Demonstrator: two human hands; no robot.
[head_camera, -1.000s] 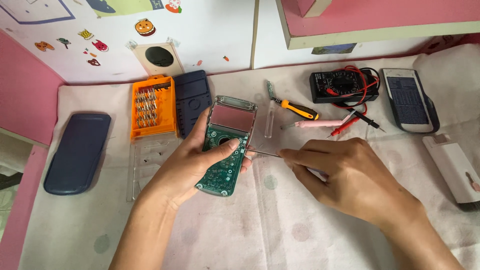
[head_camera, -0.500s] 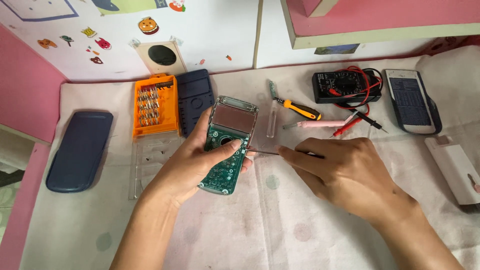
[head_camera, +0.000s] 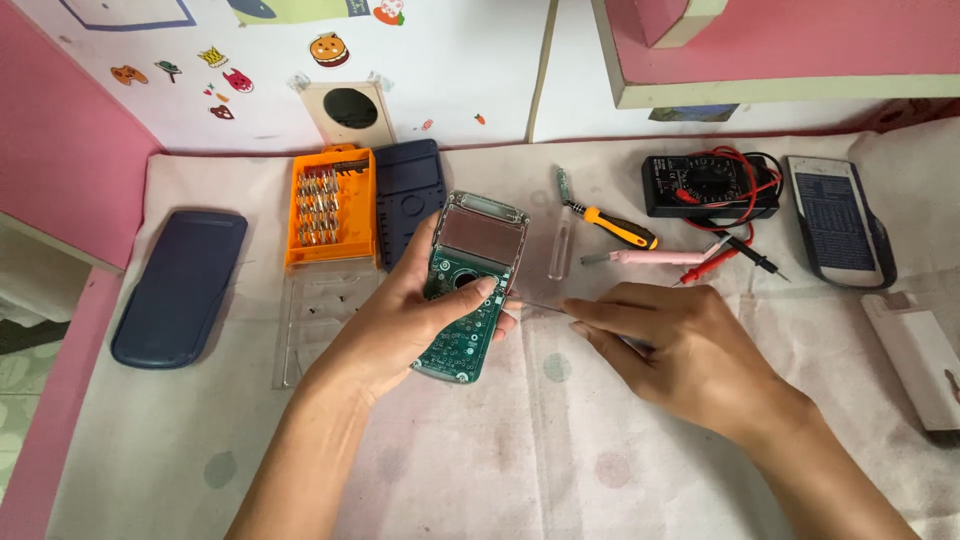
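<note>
The left hand (head_camera: 400, 320) is gripping an opened calculator (head_camera: 468, 290), thumb pressing across its green circuit board while the other fingers are hiding underneath. The right hand (head_camera: 680, 350) is pinching a thin tool (head_camera: 540, 306), its tip touching the board's edge; most of the tool is lying hidden inside the curled fingers. Both forearms are angling up from the bottom edge, over the cloth (head_camera: 520, 460), with an orange bit set (head_camera: 328, 205) lying just beyond.

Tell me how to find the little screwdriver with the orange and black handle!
Look at the pale cloth-covered table, along its far edge by the white wall. Left of the black multimeter with red and black leads lies the small screwdriver with the orange and black handle. The pink pen-shaped tool just beneath it has no orange.
</note>
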